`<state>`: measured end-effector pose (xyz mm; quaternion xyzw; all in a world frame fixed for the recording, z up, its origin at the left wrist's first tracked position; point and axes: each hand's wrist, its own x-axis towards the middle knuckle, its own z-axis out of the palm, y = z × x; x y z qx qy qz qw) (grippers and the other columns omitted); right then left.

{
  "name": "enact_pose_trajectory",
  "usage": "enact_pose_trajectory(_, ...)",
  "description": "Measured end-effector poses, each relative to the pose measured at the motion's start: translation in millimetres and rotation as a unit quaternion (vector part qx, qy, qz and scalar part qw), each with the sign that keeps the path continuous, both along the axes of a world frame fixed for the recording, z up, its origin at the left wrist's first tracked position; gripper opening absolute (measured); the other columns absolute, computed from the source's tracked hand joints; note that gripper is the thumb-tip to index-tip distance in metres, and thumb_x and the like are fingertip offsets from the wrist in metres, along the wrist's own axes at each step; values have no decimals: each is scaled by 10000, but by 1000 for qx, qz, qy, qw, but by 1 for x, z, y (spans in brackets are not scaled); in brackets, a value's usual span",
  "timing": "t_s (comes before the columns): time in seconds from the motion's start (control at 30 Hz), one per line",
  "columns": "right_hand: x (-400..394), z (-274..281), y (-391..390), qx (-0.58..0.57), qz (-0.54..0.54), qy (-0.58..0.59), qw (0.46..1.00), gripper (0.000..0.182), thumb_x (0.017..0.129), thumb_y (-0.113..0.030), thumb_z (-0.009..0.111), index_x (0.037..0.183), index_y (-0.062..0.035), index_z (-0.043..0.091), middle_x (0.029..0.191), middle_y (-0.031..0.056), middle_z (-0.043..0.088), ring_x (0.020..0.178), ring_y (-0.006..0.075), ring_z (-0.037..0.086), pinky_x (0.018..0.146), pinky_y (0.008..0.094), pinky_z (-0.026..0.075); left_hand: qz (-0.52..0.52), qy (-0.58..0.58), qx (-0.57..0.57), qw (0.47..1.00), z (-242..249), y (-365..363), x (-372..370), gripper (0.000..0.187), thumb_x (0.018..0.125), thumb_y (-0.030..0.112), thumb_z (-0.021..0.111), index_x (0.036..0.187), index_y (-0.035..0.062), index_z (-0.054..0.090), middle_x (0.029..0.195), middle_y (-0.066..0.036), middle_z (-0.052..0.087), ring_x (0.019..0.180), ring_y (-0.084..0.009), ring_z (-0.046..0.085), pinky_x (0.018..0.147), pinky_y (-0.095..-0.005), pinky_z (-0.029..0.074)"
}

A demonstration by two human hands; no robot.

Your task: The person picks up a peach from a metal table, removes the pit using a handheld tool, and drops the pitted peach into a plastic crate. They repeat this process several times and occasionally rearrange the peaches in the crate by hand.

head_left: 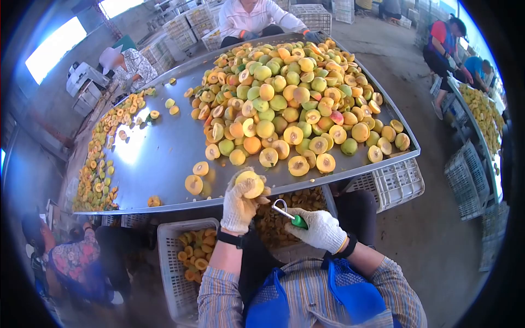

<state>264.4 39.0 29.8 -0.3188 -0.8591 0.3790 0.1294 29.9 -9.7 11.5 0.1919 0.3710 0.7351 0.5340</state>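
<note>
My left hand [240,201], in a white knitted glove, holds a yellow apricot half [250,185] at the near edge of the metal table [175,188]. To its right, my right hand [320,229], gloved as well, is closed round the green handle of a pitting tool [290,214]. The tool's metal loop points towards the left hand and is apart from the fruit. A large heap of whole and halved apricots [279,98] lies on the table beyond my hands. Two loose halves [194,184] lie just left of my left hand.
Below the table edge stand a white crate [164,257] of apricot halves and a container of dark pieces [273,232]. An empty white crate [402,183] is at the right. More fruit [98,158] lines the table's left side. Several people are around, one across the table [260,19].
</note>
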Motion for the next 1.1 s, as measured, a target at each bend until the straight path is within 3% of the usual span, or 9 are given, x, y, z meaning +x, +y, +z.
enact_pose_trajectory(0.03, -2, 7, -2, 2, 1, -3, 1000, 403, 902, -407, 652, 1250, -204, 636, 708, 135, 674, 642, 321, 685, 603, 429, 552, -9, -28, 14, 999, 4, -5, 13, 387, 906, 249, 674, 1188, -1, 585, 1028, -193, 650, 865, -316, 682, 711, -420, 593)
enact_pose_trajectory(0.1, -3, 16, -6, 16, -3, -28, 999, 411, 899, -402, 655, 1255, -197, 632, 706, 139, 673, 634, 326, 682, 592, 428, 550, 54, -140, 7, 989, 9, -10, 44, 494, 977, 455, 581, 1187, 8, 598, 1012, -182, 651, 947, -303, 653, 787, -442, 574)
enact_pose_trajectory(0.17, -1, 11, -10, 32, -9, -22, 999, 414, 896, -403, 657, 1237, -169, 634, 712, 140, 676, 640, 328, 683, 594, 433, 550, 37, -126, 27, 991, 2, -17, 56, 512, 999, 478, 529, 1179, 4, 603, 1025, -182, 656, 964, -294, 648, 822, -442, 561)
enact_pose_trajectory(0.57, 17, -16, -13, 115, 1, -72, 991, 310, 824, -274, 692, 1094, -121, 691, 738, 144, 689, 674, 338, 690, 616, 423, 562, 104, -120, -12, 987, 6, -30, 103, 495, 1017, 453, 508, 1098, -18, 636, 1008, -191, 668, 937, -311, 655, 848, -449, 562)
enact_pose_trajectory(0.67, 21, -25, -7, 128, 27, -42, 991, 294, 815, -217, 652, 1087, -109, 683, 775, 135, 697, 726, 335, 693, 671, 434, 559, 111, -114, -23, 987, 4, -32, 109, 484, 1019, 445, 508, 1082, -16, 640, 994, -187, 669, 920, -306, 658, 836, -441, 566)
enact_pose_trajectory(0.73, 21, -18, 3, 111, 38, -135, 984, 256, 812, -197, 649, 1050, -115, 692, 785, 139, 698, 715, 334, 686, 671, 440, 556, 111, -108, -28, 988, 0, -31, 113, 477, 1020, 441, 507, 1076, -14, 640, 985, -184, 669, 906, -302, 659, 827, -434, 567)
enact_pose_trajectory(0.83, 20, -31, -2, 89, 14, -92, 992, 191, 814, -181, 642, 984, -116, 701, 765, 140, 689, 692, 336, 675, 654, 442, 548, 113, -128, -25, 985, -8, -27, 116, 459, 1023, 430, 505, 1062, -7, 637, 965, -175, 666, 884, -292, 658, 806, -420, 567)
enact_pose_trajectory(0.9, 21, -40, -12, 69, 22, -42, 996, 120, 812, -177, 642, 895, -106, 692, 720, 137, 671, 683, 344, 668, 634, 446, 537, 107, -76, -39, 991, -7, -27, 116, 451, 1019, 433, 515, 1053, 0, 635, 945, -169, 663, 859, -289, 657, 794, -416, 565)
enact_pose_trajectory(1.1, 21, -27, -2, 133, 15, -90, 987, 216, 815, -197, 653, 1014, -130, 702, 785, 127, 700, 728, 330, 690, 668, 441, 557, 91, -138, -6, 986, -5, -29, 114, 459, 1012, 436, 537, 1074, -10, 625, 956, -147, 669, 858, -258, 668, 796, -379, 576)
